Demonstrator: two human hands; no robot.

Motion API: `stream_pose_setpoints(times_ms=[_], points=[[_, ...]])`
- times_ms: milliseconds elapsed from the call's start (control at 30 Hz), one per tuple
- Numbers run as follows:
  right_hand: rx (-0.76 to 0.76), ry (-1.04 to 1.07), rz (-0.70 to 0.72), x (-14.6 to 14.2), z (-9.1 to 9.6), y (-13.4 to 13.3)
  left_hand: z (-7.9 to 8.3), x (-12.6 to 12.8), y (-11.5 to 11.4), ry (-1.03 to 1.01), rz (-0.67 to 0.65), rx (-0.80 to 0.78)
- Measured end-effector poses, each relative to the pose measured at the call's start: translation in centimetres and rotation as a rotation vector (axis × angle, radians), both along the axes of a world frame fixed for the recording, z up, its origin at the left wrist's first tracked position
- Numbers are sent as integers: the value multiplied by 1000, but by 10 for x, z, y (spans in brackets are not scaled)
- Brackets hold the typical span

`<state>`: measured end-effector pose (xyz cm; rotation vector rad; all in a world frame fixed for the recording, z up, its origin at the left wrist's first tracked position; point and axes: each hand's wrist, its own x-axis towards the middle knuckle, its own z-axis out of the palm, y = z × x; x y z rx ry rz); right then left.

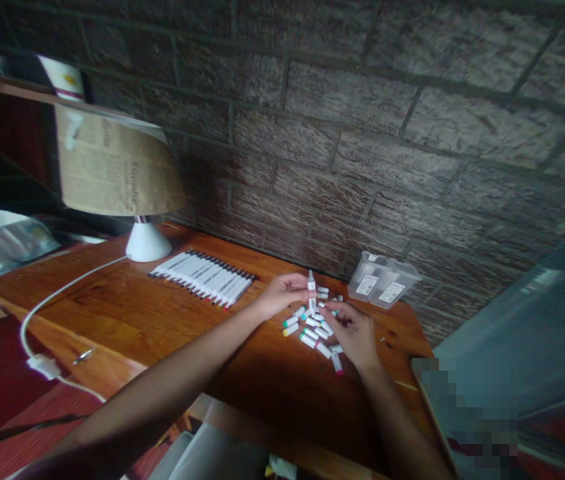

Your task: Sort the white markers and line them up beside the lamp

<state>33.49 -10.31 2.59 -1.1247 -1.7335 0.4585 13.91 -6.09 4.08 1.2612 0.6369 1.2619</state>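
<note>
Left hand (282, 293): at the middle of the frame, its arm coming in from the lower left. The fingers are pinched round a marker, thumb on the near side.
Marker (311, 283): white, held upright at the left hand's fingertips, just above the far edge of the pile, slightly right of frame centre.
Right hand (355, 335): just right of the pile, its arm coming in from the bottom edge. The fingers are curled and reach into the pile's far side, close to the held marker; I cannot tell whether they grip anything.
Pile (312, 330): loose short white markers with coloured ends, lying crosswise on the desk between and under the two hands.
Row (202, 277): longer white markers laid side by side, left of the hands and well apart from the pile.
Cases (383, 280): two clear plastic boxes with labels, standing by the wall, up and to the right of the hands.
Lamp (145, 241): white foot with a newsprint shade, in the upper left, behind the row.
Cable (57, 293): white, running from the lamp to the left edge of the desk.
Desk (162, 327): reddish wood, set against the wall.
Wall (362, 133): dark brick, filling the upper frame.
</note>
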Motion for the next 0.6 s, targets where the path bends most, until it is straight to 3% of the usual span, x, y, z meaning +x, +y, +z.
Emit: stream_pose_setpoints(times_ms=[600], points=[[-60,62,151,-4,-3,0,3,11,-9,-15,-60,-54]])
